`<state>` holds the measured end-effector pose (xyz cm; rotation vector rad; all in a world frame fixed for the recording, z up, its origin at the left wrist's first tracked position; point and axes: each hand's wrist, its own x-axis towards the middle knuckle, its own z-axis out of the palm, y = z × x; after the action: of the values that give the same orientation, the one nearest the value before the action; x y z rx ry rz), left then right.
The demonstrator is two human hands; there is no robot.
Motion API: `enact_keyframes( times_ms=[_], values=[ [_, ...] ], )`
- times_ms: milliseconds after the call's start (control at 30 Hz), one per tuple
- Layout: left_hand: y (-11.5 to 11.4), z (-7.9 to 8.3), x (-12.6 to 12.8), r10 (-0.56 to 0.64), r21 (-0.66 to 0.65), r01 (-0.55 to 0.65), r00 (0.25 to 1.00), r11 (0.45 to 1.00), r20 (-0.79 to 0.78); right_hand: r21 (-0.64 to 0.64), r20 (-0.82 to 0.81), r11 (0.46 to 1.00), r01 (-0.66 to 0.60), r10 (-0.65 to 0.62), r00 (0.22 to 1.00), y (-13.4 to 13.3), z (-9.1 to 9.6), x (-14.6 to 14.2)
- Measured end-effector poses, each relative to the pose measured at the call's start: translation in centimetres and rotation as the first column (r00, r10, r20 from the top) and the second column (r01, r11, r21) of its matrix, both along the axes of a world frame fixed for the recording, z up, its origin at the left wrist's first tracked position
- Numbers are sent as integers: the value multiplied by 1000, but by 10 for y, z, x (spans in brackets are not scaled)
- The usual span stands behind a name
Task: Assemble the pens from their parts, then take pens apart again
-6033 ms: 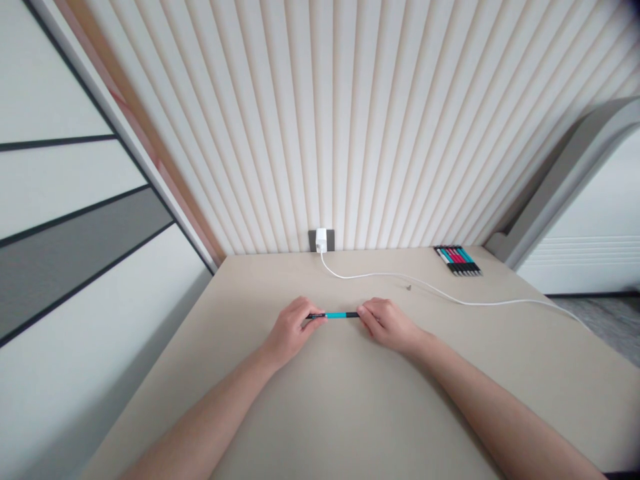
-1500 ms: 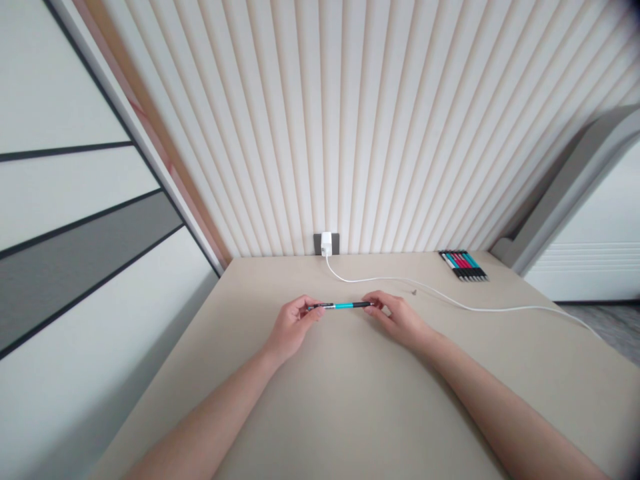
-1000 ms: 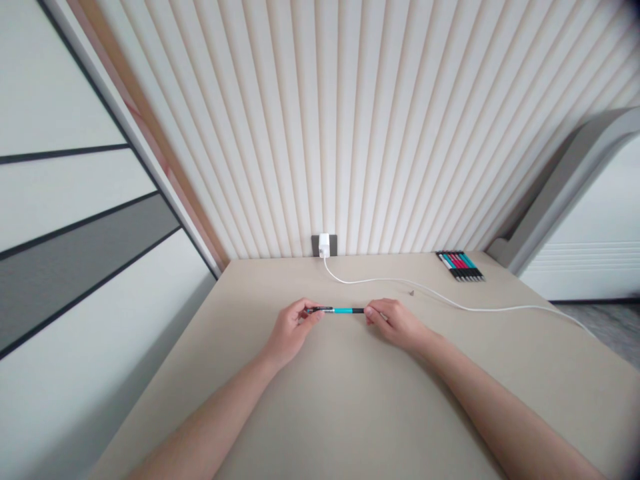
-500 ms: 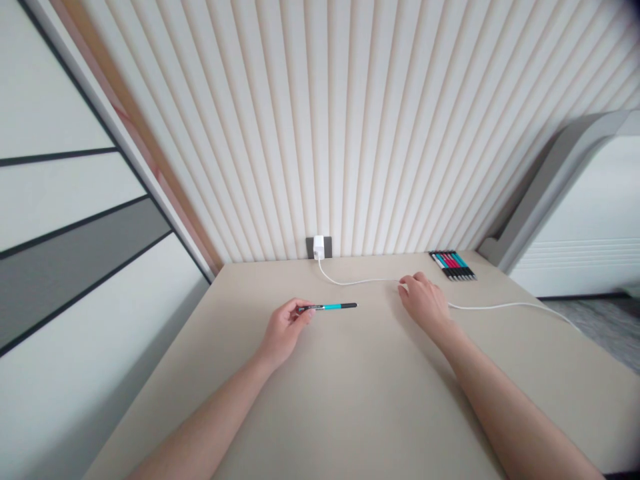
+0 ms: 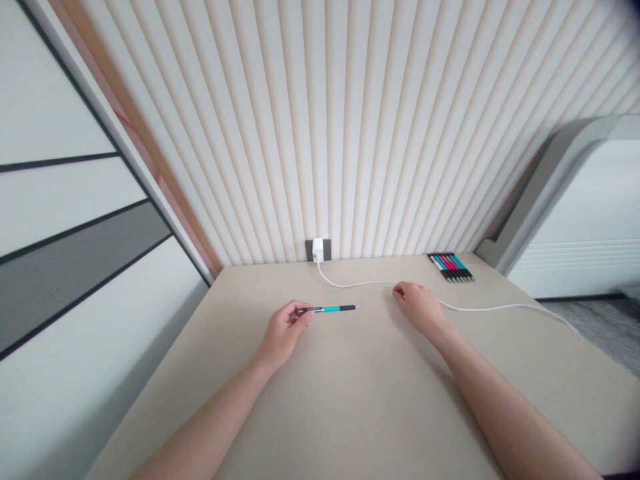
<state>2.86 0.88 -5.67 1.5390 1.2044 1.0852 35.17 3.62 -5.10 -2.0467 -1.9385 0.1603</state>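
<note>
My left hand (image 5: 286,331) is closed around the rear part of a turquoise and black pen (image 5: 331,309). The pen lies level in the grip, with its thin tip pointing right, towards my other hand. My right hand (image 5: 419,307) is low over the table, a short way right of the tip and apart from it. Its fingers are curled in with thumb and fingertips together; whatever they may pinch is too small or hidden to make out. A white cable (image 5: 480,309) passes behind this hand, which covers part of it.
Several pens (image 5: 451,268) with turquoise, pink and white bodies lie side by side at the table's back right. A white charger (image 5: 318,249) is plugged in at the ribbed wall (image 5: 340,133). The beige table (image 5: 340,407) ends on the right above a grey floor.
My right hand has shifted slightly left and its fingers have drawn closer together. The pen's end now shows a thin tip where it looked blunter before. My left hand keeps its hold.
</note>
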Motion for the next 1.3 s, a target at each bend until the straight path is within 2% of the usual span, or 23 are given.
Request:
enact_keyframes(
  times_ms=[67, 167, 267, 367, 667, 1033, 1167, 1300],
  values=[
    [0, 1, 0, -1, -4, 1, 1000, 1000, -2, 49, -167, 990, -130, 136, 977, -2, 2, -9],
    [-1, 2, -1, 13, -7, -13, 1000, 1000, -2, 157, -462, 945, -285, 326, 825, -6, 2, -24],
    [-1, 4, 0, 24, -6, -24, 1000, 1000, -8, 174, -617, 927, -331, 365, 697, -9, -1, -35],
    [-2, 5, 0, 34, 1, -34, 999, 999, -4, 161, -679, 923, -349, 361, 639, -9, -5, -39],
    [-1, 1, 1, 21, -4, -21, 1000, 1000, 22, 136, -693, 920, -368, 353, 629, -13, -3, -47],
    [0, -1, 1, -6, -31, 7, 999, 1000, 38, 129, -757, 924, -359, 325, 566, -17, -3, -53],
    [0, -1, 1, -11, -41, 13, 999, 999, 44, 90, -767, 926, -367, 299, 568, -17, -4, -53],
    [0, 0, 2, 3, -39, -1, 999, 999, 47, 63, -740, 925, -375, 296, 605, -19, -5, -54]
  ],
)
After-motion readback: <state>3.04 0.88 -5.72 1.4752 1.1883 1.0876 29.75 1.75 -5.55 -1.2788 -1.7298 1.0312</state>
